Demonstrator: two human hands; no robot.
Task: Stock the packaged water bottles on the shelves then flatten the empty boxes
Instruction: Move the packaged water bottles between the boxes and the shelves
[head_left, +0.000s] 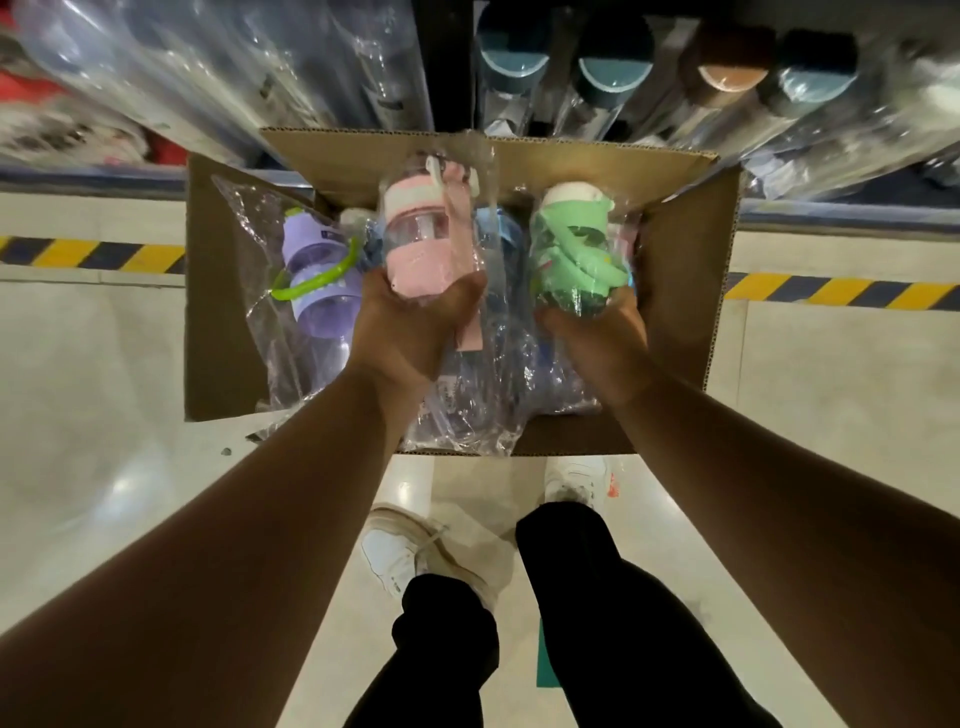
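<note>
My left hand (415, 327) grips the pink bottle (423, 228) by its base, and my right hand (597, 332) grips the green bottle (569, 249) likewise, both over the open box (691, 244). Each bottle's length runs away from me, cap toward the shelf (78, 176).

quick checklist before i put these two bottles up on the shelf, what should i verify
1. left hand grips pink bottle by its base: ok
2. right hand grips green bottle by its base: ok
3. plastic wrap on both: ok
4. free gap among shelved bottles: cannot tell
5. box empty for flattening: not ok, purple bottle and others lie inside
</note>
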